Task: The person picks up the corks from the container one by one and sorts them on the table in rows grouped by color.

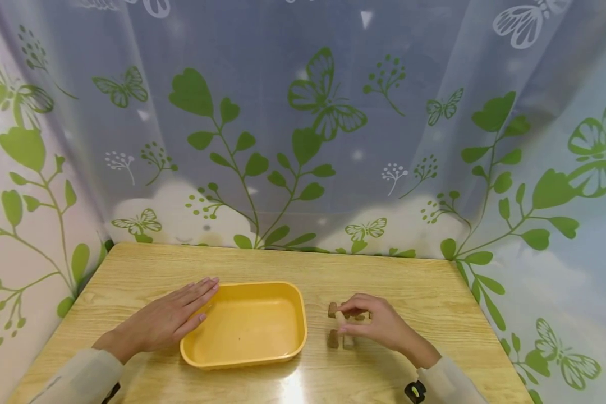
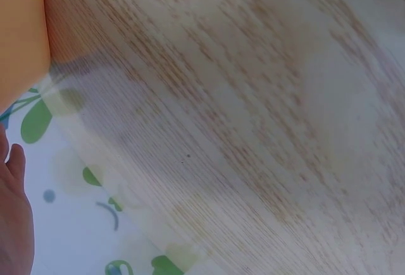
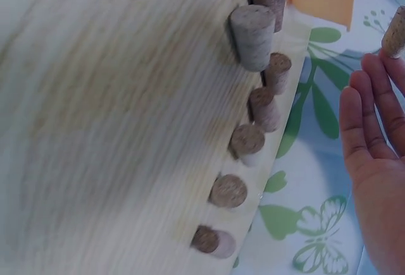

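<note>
With straight fingers, my left hand (image 1: 169,318) rests on the left rim of a yellow plastic basin (image 1: 255,331). In the left wrist view only an edge of that hand (image 2: 16,218) shows. My right hand (image 1: 381,322) pinches a cork stopper (image 3: 395,38) between thumb and fingers, above the table to the right of the basin. Around and below it stand several more cork stoppers (image 1: 333,339), partly covered by the hand in the head view. The right wrist view shows them in an uneven row, with one larger, paler cork (image 3: 253,38) near the top.
A wood-grain table (image 1: 384,272) carries everything. Behind and on both sides hangs a curtain (image 1: 262,112) printed with green leaves and butterflies. The basin's far wall (image 1: 255,287) stands low above the table.
</note>
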Motion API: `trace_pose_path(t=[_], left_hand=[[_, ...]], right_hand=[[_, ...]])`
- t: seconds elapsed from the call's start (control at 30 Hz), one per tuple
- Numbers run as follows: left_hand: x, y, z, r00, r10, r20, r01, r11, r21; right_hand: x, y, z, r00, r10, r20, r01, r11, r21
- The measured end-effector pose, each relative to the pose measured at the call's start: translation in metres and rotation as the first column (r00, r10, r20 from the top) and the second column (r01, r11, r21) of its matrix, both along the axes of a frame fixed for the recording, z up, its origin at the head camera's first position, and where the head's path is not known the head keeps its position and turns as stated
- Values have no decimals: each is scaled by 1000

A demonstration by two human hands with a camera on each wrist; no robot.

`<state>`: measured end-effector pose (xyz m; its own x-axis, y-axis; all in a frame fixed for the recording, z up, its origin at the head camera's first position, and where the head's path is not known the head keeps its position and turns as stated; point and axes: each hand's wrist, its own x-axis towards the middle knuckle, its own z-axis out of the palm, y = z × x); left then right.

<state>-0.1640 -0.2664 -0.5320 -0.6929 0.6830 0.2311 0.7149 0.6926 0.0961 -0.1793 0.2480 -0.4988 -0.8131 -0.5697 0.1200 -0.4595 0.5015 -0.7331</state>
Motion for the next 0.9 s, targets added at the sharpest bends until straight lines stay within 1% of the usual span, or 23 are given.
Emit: trace_pose_path(t=[0.17,0.33,0.63,0.9], left_hand=[[0,0,-1,1000,7,11,-7,1000,2],[1,0,-1,1000,13,17,-13,1000,3],[0,0,-1,1000,1,-17,-1,1000,4],[0,0,0,1000,5,7,-5,1000,5]], right_hand=[[4,11,-6,999,-37,-9,37,999,-6],[7,19,-11,999,-49,2,49,999,0],[15,31,-19,992,-123,-4,123,992,27],[23,39,-28,988,-156,-16,156,987,26]])
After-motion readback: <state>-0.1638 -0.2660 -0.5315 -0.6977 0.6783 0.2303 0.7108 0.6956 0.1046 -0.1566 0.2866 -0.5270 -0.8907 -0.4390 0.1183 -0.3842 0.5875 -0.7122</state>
